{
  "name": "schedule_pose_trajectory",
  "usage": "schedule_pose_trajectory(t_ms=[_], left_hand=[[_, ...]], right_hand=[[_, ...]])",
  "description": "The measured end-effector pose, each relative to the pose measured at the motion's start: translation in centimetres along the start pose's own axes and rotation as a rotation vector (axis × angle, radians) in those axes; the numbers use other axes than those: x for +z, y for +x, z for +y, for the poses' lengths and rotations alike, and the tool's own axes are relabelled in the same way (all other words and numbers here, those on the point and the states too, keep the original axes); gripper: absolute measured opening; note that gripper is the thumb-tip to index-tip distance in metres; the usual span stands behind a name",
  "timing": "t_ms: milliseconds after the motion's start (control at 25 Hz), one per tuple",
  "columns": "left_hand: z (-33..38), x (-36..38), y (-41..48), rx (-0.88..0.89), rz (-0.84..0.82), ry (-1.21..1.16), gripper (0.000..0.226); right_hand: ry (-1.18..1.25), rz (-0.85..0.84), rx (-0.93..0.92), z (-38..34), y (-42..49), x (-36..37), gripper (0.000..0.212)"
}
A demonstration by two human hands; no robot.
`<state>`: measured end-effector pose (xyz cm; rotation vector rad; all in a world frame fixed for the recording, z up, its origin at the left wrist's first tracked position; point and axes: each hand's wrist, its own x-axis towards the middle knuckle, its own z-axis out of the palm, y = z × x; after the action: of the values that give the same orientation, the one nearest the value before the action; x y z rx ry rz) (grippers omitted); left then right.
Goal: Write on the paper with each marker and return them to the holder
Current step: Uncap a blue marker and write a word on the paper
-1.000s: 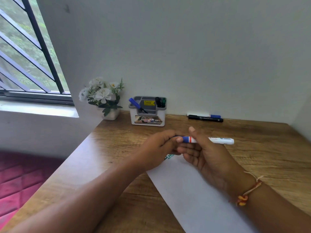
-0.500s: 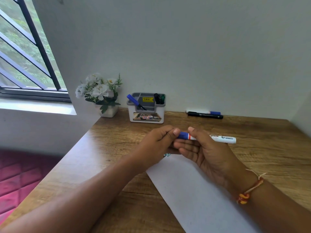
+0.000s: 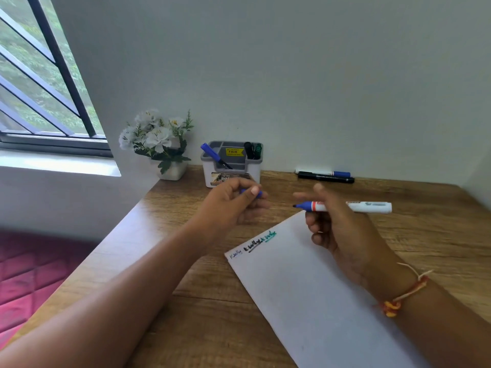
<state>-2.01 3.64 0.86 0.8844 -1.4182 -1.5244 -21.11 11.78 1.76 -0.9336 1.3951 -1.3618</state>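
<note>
The right hand (image 3: 342, 229) has its grip closed around a white-barrelled blue marker (image 3: 345, 206), held level above the far end of the paper (image 3: 313, 296); the bare blue tip sticks out of the grip toward the left hand, while the white tail juts out the other side, past the thumb. The left hand (image 3: 233, 203) hovers just nearer than the holder (image 3: 231, 166), apart from the marker tip, with its grip pinched on the blue cap (image 3: 252, 193), only a sliver of which shows between the fingertips. The paper lies slanted on the tabletop (image 3: 425, 235), nearer than the holder, with three short scribbles in blue, black and green along its far left edge. The holder stands against the wall with a blue pen (image 3: 212, 155) leaning in its left compartment and two dark markers (image 3: 252, 150) upright in its right one. To the holder's right, two more markers (image 3: 325, 176) lie side by side by the wall.
</note>
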Motion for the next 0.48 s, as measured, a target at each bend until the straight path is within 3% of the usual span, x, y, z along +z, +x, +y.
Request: schedule_pose_trajectory(t_ms=[120,240,480], left_hand=[[-0.5,-1.0,0.5,0.017,0.065,0.305,0.011],[-1.4,-1.2,1.0,0.108,-0.026,0.868,0.016],[-1.5,-1.6,1.2,0.134,-0.334,1.094,0.037]], right_hand=[[-0.236,0.019,-0.112,0.7,-0.3,0.1,0.006],[-0.408,0.003,-0.175,1.4,-0.6,0.1,0.007],[-0.393,-0.006,-0.119,2.1,-0.1,0.6,0.025]])
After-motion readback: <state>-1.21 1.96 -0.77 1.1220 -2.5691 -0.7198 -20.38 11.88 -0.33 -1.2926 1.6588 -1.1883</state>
